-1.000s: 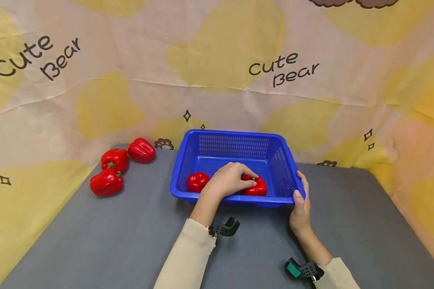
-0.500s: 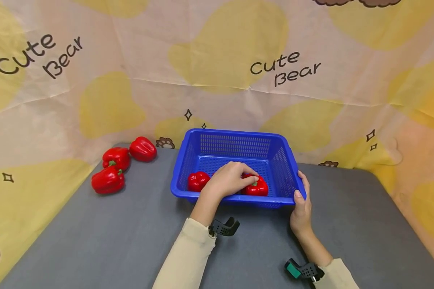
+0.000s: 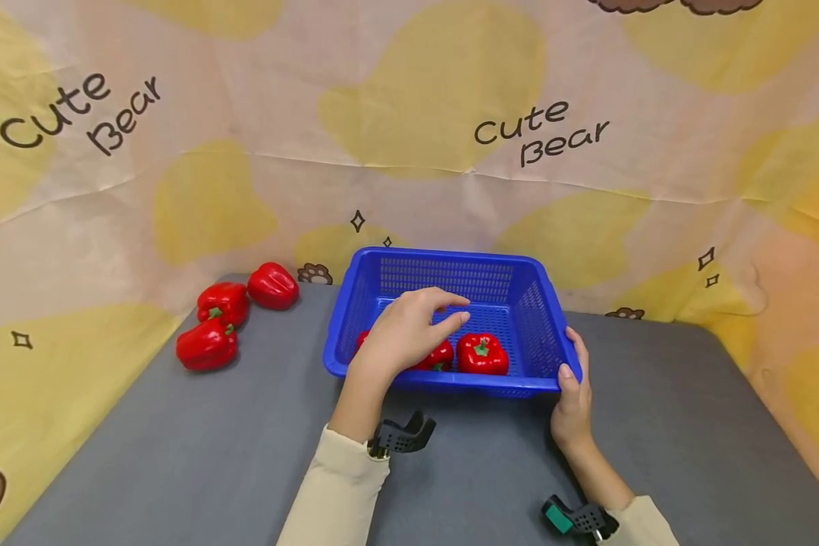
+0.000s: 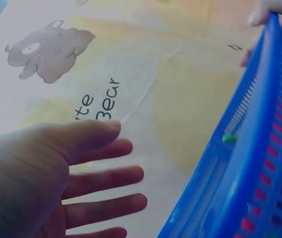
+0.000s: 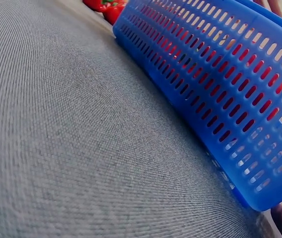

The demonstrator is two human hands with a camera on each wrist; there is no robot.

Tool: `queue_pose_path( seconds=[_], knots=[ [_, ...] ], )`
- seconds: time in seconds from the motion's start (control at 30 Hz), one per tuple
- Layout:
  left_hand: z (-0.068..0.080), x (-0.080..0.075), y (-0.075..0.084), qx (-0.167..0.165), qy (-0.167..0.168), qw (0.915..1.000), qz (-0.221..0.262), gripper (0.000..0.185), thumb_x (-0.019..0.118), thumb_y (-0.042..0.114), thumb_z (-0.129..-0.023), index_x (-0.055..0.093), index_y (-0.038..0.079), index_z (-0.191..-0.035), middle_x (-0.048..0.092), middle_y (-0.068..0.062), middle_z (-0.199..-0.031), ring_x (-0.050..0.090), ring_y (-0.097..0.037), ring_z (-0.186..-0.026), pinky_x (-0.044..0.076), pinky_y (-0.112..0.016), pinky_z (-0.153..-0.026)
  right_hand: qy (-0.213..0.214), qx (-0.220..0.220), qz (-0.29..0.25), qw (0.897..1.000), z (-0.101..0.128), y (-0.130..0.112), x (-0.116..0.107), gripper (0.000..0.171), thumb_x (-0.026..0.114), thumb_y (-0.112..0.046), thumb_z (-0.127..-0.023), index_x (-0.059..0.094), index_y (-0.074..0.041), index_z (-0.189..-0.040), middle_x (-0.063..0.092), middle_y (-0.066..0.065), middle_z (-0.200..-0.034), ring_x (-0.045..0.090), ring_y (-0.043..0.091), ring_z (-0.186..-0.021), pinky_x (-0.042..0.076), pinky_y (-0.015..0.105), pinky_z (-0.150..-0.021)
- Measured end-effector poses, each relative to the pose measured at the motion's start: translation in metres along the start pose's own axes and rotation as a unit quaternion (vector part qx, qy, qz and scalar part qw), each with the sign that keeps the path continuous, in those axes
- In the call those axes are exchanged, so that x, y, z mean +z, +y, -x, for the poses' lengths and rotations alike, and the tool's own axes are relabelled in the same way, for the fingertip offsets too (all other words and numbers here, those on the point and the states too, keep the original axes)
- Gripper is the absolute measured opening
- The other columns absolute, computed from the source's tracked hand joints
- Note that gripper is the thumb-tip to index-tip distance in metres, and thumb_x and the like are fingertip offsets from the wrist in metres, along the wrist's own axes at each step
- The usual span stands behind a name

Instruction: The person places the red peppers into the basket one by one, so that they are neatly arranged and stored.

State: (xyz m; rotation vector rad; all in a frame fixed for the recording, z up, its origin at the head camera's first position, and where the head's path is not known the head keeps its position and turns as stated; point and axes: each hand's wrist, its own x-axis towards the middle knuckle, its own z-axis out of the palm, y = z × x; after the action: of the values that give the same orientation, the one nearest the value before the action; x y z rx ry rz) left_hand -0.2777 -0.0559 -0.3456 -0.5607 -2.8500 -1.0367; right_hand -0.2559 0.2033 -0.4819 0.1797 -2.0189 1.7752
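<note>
A blue slotted basket (image 3: 532, 267) stands on the grey table. Inside it lie two red bell peppers: one (image 3: 481, 354) in plain sight with its green stem up, another (image 3: 439, 356) partly hidden under my left hand. My left hand (image 3: 409, 330) hovers above the basket with fingers spread and holds nothing; in the left wrist view its straight fingers (image 4: 101, 176) show beside the basket wall (image 4: 250, 168). My right hand (image 3: 573, 390) grips the basket's near right corner, thumb on the rim. The right wrist view shows the basket's side wall (image 5: 220, 84).
Three more red peppers (image 3: 221, 303) lie together on the table at the far left, near the backdrop. A cloth printed with yellow patches and "Cute Bear" surrounds the table (image 3: 177, 447) on three sides. Grey tabletop stretches in front of the basket.
My left hand has let go of the pepper it rested on and lifted up and left, fingers opening. That pepper now lies uncovered in the basket. The right hand stays on the corner.
</note>
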Motion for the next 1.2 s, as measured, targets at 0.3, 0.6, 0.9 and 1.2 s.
queue_pose_path(
  seconds=[0.3,0.6,0.9,1.2],
  knots=[
    [0.031,-0.028,-0.027,0.021,0.067,0.9954,-0.065,0.039,0.067,0.033,-0.096,0.065,0.027,-0.135,0.066,0.003,-0.135,0.061,-0.02,-0.128,0.054,-0.046,-0.103,0.008,-0.012,-0.003,1.0,-0.004,-0.007,-0.011,0.058,0.032,-0.028,-0.099,0.035,-0.02,-0.157,0.044,-0.004,-0.149,0.046,0.01,-0.125,0.038,0.015,-0.1],
    [0.08,-0.067,-0.092,-0.039,0.135,0.9812,-0.132,0.061,0.077,0.026,-0.089,0.055,0.016,-0.145,0.058,-0.012,-0.144,0.055,-0.035,-0.133,0.051,-0.059,-0.103,-0.017,-0.015,-0.014,1.0,-0.008,-0.006,0.0,0.059,0.032,-0.029,-0.099,0.033,-0.022,-0.158,0.043,-0.001,-0.151,0.046,0.011,-0.126,0.039,0.015,-0.101],
    [0.108,-0.103,-0.15,-0.066,0.154,0.9726,-0.162,0.073,0.086,0.025,-0.078,0.055,0.012,-0.143,0.052,-0.019,-0.146,0.047,-0.043,-0.135,0.043,-0.069,-0.104,-0.008,0.012,0.003,1.0,-0.004,-0.008,-0.002,0.059,0.032,-0.028,-0.099,0.033,-0.025,-0.157,0.041,0.002,-0.154,0.045,0.007,-0.127,0.037,0.016,-0.101],
    [0.126,-0.121,-0.189,-0.091,0.141,0.9739,-0.152,0.082,0.089,0.022,-0.073,0.051,0.007,-0.145,0.046,-0.025,-0.148,0.041,-0.05,-0.133,0.041,-0.073,-0.102,-0.008,0.012,-0.003,1.0,0.0,-0.003,-0.001,0.059,0.032,-0.029,-0.1,0.032,-0.023,-0.158,0.041,0.0,-0.154,0.045,0.008,-0.128,0.037,0.015,-0.102]
  ],
)
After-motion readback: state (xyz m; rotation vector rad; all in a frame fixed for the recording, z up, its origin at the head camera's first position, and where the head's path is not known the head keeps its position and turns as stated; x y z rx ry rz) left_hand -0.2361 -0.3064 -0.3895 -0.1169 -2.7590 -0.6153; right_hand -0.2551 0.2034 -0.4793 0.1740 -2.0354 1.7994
